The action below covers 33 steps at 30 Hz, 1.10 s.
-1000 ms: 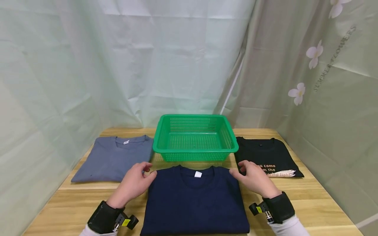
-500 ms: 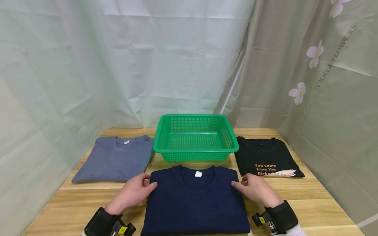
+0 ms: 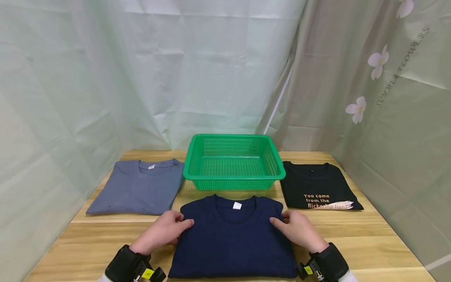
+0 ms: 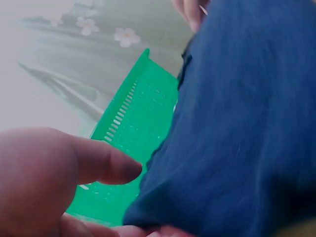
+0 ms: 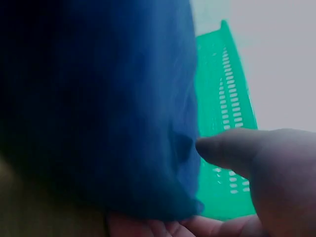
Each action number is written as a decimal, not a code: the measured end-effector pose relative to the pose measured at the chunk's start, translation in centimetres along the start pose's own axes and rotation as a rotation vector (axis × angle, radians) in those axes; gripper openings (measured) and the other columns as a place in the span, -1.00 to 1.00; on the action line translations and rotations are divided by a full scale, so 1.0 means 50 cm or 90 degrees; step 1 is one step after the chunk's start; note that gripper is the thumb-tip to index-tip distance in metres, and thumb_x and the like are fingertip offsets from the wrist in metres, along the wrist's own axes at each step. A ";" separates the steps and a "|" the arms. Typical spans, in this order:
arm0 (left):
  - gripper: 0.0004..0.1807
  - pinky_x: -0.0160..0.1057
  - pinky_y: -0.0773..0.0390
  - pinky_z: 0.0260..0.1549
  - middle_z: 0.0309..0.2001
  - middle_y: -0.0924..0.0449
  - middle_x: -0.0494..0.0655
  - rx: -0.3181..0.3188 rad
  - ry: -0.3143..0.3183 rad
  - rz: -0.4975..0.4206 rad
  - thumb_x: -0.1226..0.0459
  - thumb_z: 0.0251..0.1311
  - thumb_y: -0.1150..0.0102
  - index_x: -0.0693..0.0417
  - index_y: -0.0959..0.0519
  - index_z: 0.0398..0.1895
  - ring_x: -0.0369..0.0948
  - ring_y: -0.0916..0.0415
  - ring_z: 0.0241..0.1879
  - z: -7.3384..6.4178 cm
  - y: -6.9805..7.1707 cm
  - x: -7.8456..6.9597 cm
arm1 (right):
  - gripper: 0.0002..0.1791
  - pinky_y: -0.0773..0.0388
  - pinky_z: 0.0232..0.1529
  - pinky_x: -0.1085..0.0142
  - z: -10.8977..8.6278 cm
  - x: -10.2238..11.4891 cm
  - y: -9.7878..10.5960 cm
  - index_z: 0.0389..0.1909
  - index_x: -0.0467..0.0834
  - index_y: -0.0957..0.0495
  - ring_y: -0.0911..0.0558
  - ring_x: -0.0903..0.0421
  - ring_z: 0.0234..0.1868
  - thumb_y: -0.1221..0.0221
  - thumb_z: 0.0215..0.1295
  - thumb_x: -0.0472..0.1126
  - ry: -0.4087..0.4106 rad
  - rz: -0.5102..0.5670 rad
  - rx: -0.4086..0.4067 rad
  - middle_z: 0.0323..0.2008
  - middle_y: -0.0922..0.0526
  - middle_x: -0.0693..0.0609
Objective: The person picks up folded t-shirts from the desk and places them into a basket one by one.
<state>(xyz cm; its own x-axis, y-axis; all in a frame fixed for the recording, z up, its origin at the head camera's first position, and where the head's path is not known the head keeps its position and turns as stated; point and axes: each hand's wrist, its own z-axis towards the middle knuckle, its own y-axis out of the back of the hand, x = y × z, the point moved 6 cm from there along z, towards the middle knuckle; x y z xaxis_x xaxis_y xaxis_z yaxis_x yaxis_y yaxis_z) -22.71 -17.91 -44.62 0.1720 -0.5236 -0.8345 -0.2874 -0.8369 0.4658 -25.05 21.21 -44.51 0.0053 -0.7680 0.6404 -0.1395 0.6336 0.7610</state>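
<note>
1. The left hand [image 3: 166,228] and right hand [image 3: 300,228] have moved inward onto the navy shirt [image 3: 234,244].
2. On the wooden table [image 3: 95,243], it lies folded between them, before the green basket [image 3: 234,178].
3. Each hand grips a side edge, fingers beneath, thumb above.

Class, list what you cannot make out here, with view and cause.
Head: any print on the white label of the navy shirt, too small.
Head: most fingertips of the left hand, hidden by the navy shirt.
Left wrist: most of the right hand, cut off by top edge.
Right wrist: the navy shirt's weave, blurred.
</note>
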 end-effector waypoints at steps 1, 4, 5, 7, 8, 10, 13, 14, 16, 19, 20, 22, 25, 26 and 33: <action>-0.50 -0.33 -0.31 -0.54 -0.63 -0.14 -0.26 0.015 0.000 -0.013 0.12 0.55 -0.27 -0.08 -0.28 -0.57 -0.27 -0.19 -0.63 0.001 -0.002 0.000 | -0.48 -0.20 -0.50 0.32 0.001 -0.002 -0.004 -0.55 -0.05 -0.41 -0.30 0.14 -0.59 -0.37 0.47 0.14 0.000 0.024 0.012 -0.62 -0.26 0.14; -0.56 -0.34 -0.32 -0.52 -0.64 -0.14 -0.28 0.051 -0.001 -0.040 0.08 0.55 -0.27 -0.06 -0.38 -0.53 -0.28 -0.19 -0.63 0.006 -0.008 0.002 | -0.47 -0.16 -0.51 0.35 0.006 -0.009 -0.017 -0.56 -0.03 -0.36 -0.23 0.16 -0.59 -0.35 0.51 0.11 0.000 0.109 0.063 -0.62 -0.18 0.16; -0.58 -0.34 -0.33 -0.51 -0.65 -0.15 -0.29 0.061 0.001 -0.048 0.07 0.54 -0.27 -0.06 -0.41 -0.52 -0.28 -0.19 -0.63 0.008 -0.010 0.004 | -0.48 -0.16 -0.51 0.35 0.007 -0.011 -0.021 -0.54 -0.04 -0.38 -0.23 0.16 -0.59 -0.33 0.53 0.11 -0.001 0.136 0.082 -0.62 -0.18 0.16; -0.64 -0.34 -0.40 -0.48 -0.65 -0.23 -0.30 0.083 -0.002 -0.067 0.07 0.54 -0.28 -0.02 -0.50 -0.46 -0.30 -0.24 -0.63 0.012 -0.015 0.006 | -0.52 -0.17 -0.50 0.34 0.009 -0.015 -0.028 -0.51 -0.06 -0.42 -0.22 0.16 -0.59 -0.30 0.56 0.10 -0.001 0.187 0.122 -0.62 -0.17 0.17; -0.66 -0.34 -0.41 -0.47 -0.65 -0.25 -0.30 0.091 -0.003 -0.077 0.07 0.53 -0.29 0.00 -0.53 -0.42 -0.31 -0.25 -0.63 0.014 -0.018 0.007 | -0.54 -0.17 -0.50 0.34 0.010 -0.017 -0.031 -0.49 -0.07 -0.44 -0.22 0.16 -0.59 -0.28 0.58 0.08 0.001 0.207 0.139 -0.62 -0.17 0.17; -0.71 -0.34 -0.48 -0.42 -0.62 -0.36 -0.30 0.109 -0.010 -0.095 0.09 0.53 -0.29 0.04 -0.59 -0.34 -0.32 -0.31 -0.61 0.016 -0.022 0.006 | -0.58 -0.19 -0.49 0.34 0.011 -0.018 -0.035 -0.45 -0.11 -0.49 -0.23 0.16 -0.59 -0.25 0.60 0.04 0.007 0.240 0.167 -0.61 -0.18 0.16; -0.75 -0.33 -0.58 -0.35 -0.50 -0.54 -0.26 0.132 -0.026 -0.117 0.13 0.54 -0.27 0.17 -0.63 -0.11 -0.32 -0.39 -0.57 0.013 -0.023 0.003 | -0.68 -0.30 -0.41 0.34 0.008 -0.014 -0.036 -0.29 -0.18 -0.57 -0.34 0.15 -0.49 -0.23 0.63 -0.04 0.020 0.288 0.204 -0.52 -0.32 0.14; -0.69 -0.33 -0.60 -0.32 -0.44 -0.60 -0.24 0.136 -0.029 -0.124 0.14 0.54 -0.27 0.25 -0.63 0.01 -0.32 -0.39 -0.57 0.013 -0.022 0.002 | -0.71 -0.37 -0.35 0.35 0.006 -0.011 -0.034 -0.23 -0.22 -0.58 -0.41 0.15 -0.43 -0.22 0.63 -0.07 0.023 0.309 0.213 -0.46 -0.40 0.12; -0.51 -0.29 -0.70 -0.18 -0.18 -0.75 -0.07 0.149 -0.035 -0.142 0.17 0.56 -0.24 0.41 -0.51 0.29 -0.28 -0.58 -0.39 0.012 -0.021 0.000 | -0.74 -0.47 -0.29 0.36 0.003 -0.005 -0.030 -0.07 -0.27 -0.57 -0.48 0.15 -0.35 -0.20 0.65 -0.10 0.024 0.347 0.237 -0.34 -0.52 0.09; -0.18 -0.04 -0.73 0.22 0.36 -0.58 0.42 0.141 -0.016 -0.160 0.23 0.57 -0.21 0.61 -0.11 0.61 0.06 -0.73 0.13 0.014 -0.020 -0.001 | -0.52 -0.74 -0.03 0.26 -0.002 -0.003 -0.025 0.32 -0.44 -0.43 -0.67 0.11 -0.08 -0.17 0.67 -0.14 0.011 0.405 0.280 0.01 -0.70 -0.08; -0.11 0.06 -0.67 0.34 0.49 -0.41 0.53 0.135 -0.006 -0.161 0.25 0.57 -0.21 0.64 0.01 0.65 0.18 -0.62 0.34 0.015 -0.020 -0.001 | -0.42 -0.78 0.04 0.20 -0.004 -0.004 -0.023 0.44 -0.48 -0.33 -0.71 0.09 -0.03 -0.16 0.67 -0.15 0.005 0.416 0.294 0.10 -0.70 -0.17; -0.05 0.23 -0.53 0.46 0.64 -0.07 0.62 0.122 0.013 -0.154 0.26 0.58 -0.20 0.65 0.14 0.67 0.35 -0.28 0.59 0.014 -0.021 0.001 | -0.23 -0.79 0.17 0.04 -0.007 -0.009 -0.022 0.61 -0.52 -0.09 -0.71 0.00 0.18 -0.16 0.67 -0.15 -0.009 0.417 0.314 0.35 -0.59 -0.35; -0.02 0.17 -0.60 0.37 0.68 0.11 0.62 0.109 0.027 -0.139 0.24 0.58 -0.20 0.63 0.18 0.68 0.38 -0.06 0.68 0.010 -0.020 0.002 | -0.10 -0.80 0.10 0.10 -0.011 -0.015 -0.016 0.67 -0.54 0.07 -0.68 -0.04 0.22 -0.20 0.63 -0.17 -0.019 0.387 0.308 0.50 -0.41 -0.48; -0.01 0.08 -0.65 0.32 0.69 0.11 0.61 0.107 0.026 -0.130 0.23 0.58 -0.21 0.63 0.17 0.68 0.38 -0.06 0.68 0.009 -0.018 0.002 | -0.09 -0.79 0.07 0.15 -0.011 -0.015 -0.015 0.67 -0.54 0.07 -0.68 -0.04 0.21 -0.21 0.62 -0.18 -0.015 0.383 0.307 0.50 -0.40 -0.49; -0.04 0.11 -0.67 0.27 0.70 0.13 0.59 0.098 0.024 -0.118 0.24 0.60 -0.19 0.56 0.15 0.71 0.43 0.06 0.70 0.000 -0.013 0.005 | -0.21 -0.76 0.16 0.25 -0.015 -0.008 -0.013 0.66 -0.54 -0.02 -0.71 0.06 0.22 -0.14 0.65 -0.26 0.051 0.424 0.329 0.41 -0.57 -0.34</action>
<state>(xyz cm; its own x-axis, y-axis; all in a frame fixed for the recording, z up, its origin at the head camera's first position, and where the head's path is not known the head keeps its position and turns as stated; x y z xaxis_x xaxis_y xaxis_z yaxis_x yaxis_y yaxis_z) -22.48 -17.51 -45.12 0.2687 -0.3716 -0.8887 -0.3869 -0.8865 0.2537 -24.21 21.18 -45.19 -0.1708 -0.2286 0.9584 -0.5730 0.8144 0.0921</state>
